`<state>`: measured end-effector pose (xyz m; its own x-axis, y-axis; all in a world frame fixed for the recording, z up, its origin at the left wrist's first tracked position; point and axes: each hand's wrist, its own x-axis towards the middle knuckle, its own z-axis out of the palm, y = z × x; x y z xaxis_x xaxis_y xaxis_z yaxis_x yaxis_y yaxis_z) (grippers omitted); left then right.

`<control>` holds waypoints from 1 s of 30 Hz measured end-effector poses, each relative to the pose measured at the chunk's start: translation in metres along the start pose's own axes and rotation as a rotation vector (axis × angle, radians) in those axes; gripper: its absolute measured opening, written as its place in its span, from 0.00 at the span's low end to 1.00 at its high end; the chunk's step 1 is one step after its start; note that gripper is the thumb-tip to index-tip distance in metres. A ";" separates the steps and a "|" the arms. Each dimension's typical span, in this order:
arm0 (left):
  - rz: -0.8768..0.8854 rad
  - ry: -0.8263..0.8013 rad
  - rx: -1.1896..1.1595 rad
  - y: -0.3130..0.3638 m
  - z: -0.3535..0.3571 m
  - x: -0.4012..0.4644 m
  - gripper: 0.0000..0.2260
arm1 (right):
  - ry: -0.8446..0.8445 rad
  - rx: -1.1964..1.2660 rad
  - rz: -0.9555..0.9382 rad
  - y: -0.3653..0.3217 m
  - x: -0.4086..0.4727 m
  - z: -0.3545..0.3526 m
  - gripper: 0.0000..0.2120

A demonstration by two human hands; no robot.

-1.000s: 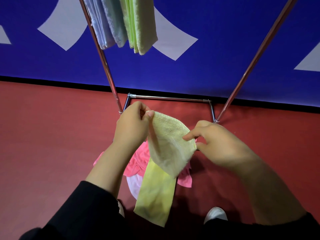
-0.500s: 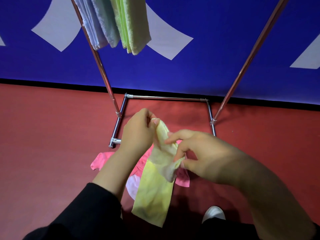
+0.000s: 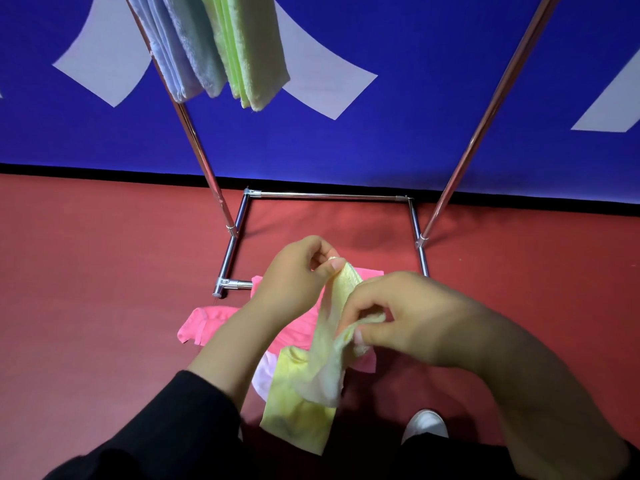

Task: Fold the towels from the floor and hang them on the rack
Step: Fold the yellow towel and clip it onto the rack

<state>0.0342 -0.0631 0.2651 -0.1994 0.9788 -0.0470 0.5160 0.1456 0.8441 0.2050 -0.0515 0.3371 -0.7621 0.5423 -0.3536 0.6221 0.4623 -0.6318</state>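
Both my hands hold a pale yellow towel (image 3: 311,393) in the air above the floor. My left hand (image 3: 294,278) pinches its top corner. My right hand (image 3: 398,317) pinches an edge lower down, close beside the left hand, and the rest of the towel hangs toward my legs. A pink towel (image 3: 207,323) lies crumpled on the red floor beneath, with a bit of white cloth (image 3: 264,375) next to it. The chrome rack (image 3: 325,195) stands in front of me, with folded light-blue towels (image 3: 180,50) and green towels (image 3: 249,46) hanging at its top left.
The rack's two slanted poles (image 3: 485,116) rise on either side of its floor frame. A blue wall with white shapes (image 3: 346,150) stands right behind the rack. My white shoe (image 3: 426,424) shows at the bottom.
My right hand has moved left and down along the yellow towel toward the left hand, so the towel is bunched narrower between them. The view has tilted down slightly.
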 end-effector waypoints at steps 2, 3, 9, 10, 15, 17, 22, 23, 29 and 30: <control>-0.021 0.020 -0.045 0.000 -0.001 0.000 0.07 | 0.105 -0.006 0.031 0.009 0.003 -0.002 0.04; -0.036 0.028 -0.076 0.000 -0.002 0.000 0.07 | 0.165 -0.010 0.032 0.011 0.005 -0.003 0.02; -0.104 0.026 -0.324 0.007 -0.003 -0.002 0.03 | 0.429 0.060 0.012 0.015 0.014 -0.002 0.05; -0.114 0.019 -0.360 0.009 -0.003 -0.003 0.03 | 0.466 0.079 0.004 0.015 0.017 -0.001 0.05; -0.177 -0.043 -0.589 0.019 -0.007 -0.006 0.01 | 0.608 0.109 -0.002 0.016 0.023 0.001 0.06; -0.203 -0.047 -0.644 0.021 -0.009 -0.006 0.01 | 0.630 0.093 -0.004 0.016 0.025 0.002 0.05; -0.231 -0.035 -0.683 0.023 -0.011 -0.006 0.02 | 0.686 0.067 0.014 0.015 0.027 0.003 0.03; -0.233 -0.037 -0.690 0.024 -0.011 -0.006 0.02 | 0.692 0.069 0.016 0.015 0.028 0.003 0.03; -0.238 -0.056 -0.721 0.026 -0.011 -0.008 0.02 | 0.726 0.086 0.040 0.015 0.029 0.005 0.03; -0.231 -0.051 -0.716 0.028 -0.011 -0.008 0.03 | 0.734 0.087 0.043 0.015 0.029 0.005 0.02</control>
<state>0.0412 -0.0684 0.2944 -0.1891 0.9426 -0.2752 -0.2053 0.2361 0.9498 0.1916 -0.0324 0.3136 -0.4023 0.9025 0.1538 0.6089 0.3892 -0.6912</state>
